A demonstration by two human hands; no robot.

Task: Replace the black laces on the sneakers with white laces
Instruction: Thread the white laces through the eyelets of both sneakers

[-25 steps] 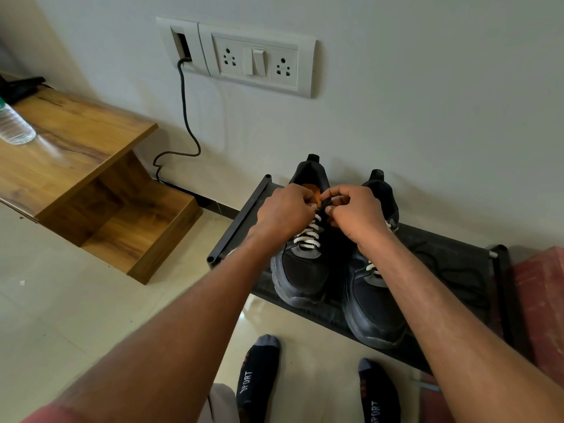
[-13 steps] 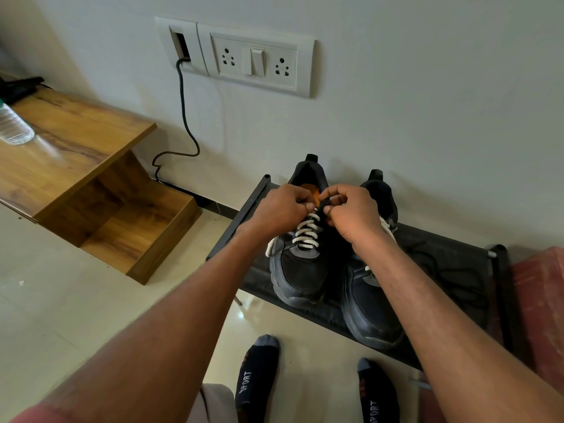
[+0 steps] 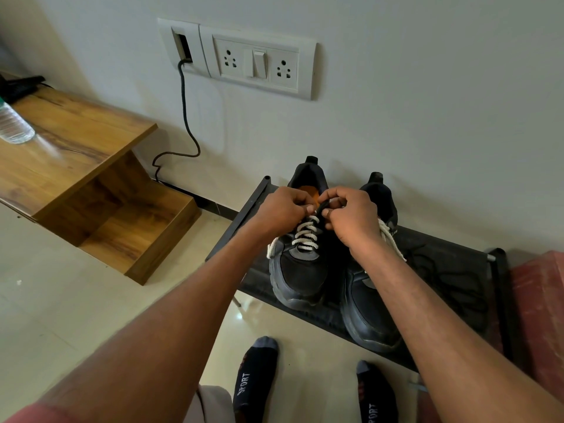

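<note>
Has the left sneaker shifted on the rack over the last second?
No. The left sneaker keeps its spot on the black rack, its heel near the rack's left rail; only the camera drifted slightly.

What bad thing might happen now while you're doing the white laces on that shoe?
Two things, maybe. The left hand and right hand pinch the white lace at the top of the left sneaker; a hard tug could tip it off the black rack, since its toe sits near the front edge. Also, a loose lace end hangs down the shoe's side, so the two ends may come out uneven.
</note>
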